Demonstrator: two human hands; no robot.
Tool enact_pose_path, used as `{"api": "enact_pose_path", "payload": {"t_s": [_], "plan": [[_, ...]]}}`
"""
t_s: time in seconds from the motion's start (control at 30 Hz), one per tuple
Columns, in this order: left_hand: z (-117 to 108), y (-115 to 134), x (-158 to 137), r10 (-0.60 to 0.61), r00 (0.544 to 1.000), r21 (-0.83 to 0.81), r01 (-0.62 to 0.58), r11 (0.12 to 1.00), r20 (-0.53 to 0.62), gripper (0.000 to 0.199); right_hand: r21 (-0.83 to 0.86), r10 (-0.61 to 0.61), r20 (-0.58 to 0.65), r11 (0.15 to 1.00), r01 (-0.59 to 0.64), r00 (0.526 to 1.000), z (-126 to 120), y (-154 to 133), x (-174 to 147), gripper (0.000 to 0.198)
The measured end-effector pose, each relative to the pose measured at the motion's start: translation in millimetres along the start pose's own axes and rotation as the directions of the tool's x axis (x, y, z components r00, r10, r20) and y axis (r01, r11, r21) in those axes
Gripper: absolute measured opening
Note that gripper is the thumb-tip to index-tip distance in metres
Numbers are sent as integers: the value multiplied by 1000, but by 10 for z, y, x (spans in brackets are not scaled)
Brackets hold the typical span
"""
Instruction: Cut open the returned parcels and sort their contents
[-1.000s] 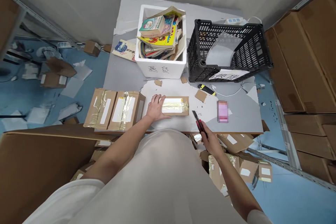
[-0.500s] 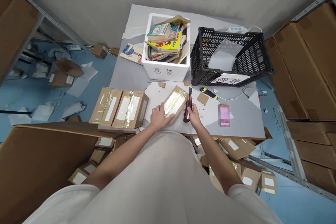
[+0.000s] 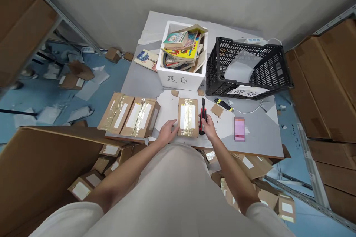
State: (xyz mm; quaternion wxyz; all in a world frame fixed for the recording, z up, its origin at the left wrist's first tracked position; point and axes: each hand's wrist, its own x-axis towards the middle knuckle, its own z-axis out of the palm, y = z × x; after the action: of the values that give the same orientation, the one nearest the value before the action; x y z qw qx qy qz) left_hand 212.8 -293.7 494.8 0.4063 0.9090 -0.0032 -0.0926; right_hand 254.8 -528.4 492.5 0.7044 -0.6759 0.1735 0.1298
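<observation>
A small taped cardboard box [image 3: 188,117] with a white label lies flat on the table in front of me, its long side pointing away. My left hand [image 3: 167,132] is at its left side, fingers apart and near the lower left edge; whether a fingertip touches it I cannot tell. On the box's other side, my right hand [image 3: 209,127] is closed around a red and black utility knife [image 3: 203,118], which points away from me. Two more taped cartons, a left one [image 3: 115,113] and a right one [image 3: 141,116], stand side by side to the left.
Behind the box stand a white foam box [image 3: 180,79] full of books and a black plastic crate [image 3: 250,90]. A yellow and black cutter [image 3: 223,104], a cardboard scrap [image 3: 217,110] and a blurred pink item [image 3: 239,129] lie to the right. A book [image 3: 146,59] lies at the left.
The small box has turned from a slant to straight and now lies flat. My left hand has loosened from its top and moved to its left side. The knife stays in my right hand.
</observation>
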Motion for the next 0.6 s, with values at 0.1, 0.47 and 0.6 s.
{"api": "enact_pose_path", "payload": {"t_s": [0.1,0.47,0.6], "plan": [[-122,20,429,47,997,41,-45,998,-54,54,-17,30,-23,999,-30,999,-94,120,-286,46],[-243,-27,1310,-43,997,-124,50,991,57,42,457,340,-3,837,-301,941,-84,353,-746,41],[-279,-52,868,-215,970,5,217,976,-114,38,446,163,-194,893,-61,967,-195,238,-416,42]]}}
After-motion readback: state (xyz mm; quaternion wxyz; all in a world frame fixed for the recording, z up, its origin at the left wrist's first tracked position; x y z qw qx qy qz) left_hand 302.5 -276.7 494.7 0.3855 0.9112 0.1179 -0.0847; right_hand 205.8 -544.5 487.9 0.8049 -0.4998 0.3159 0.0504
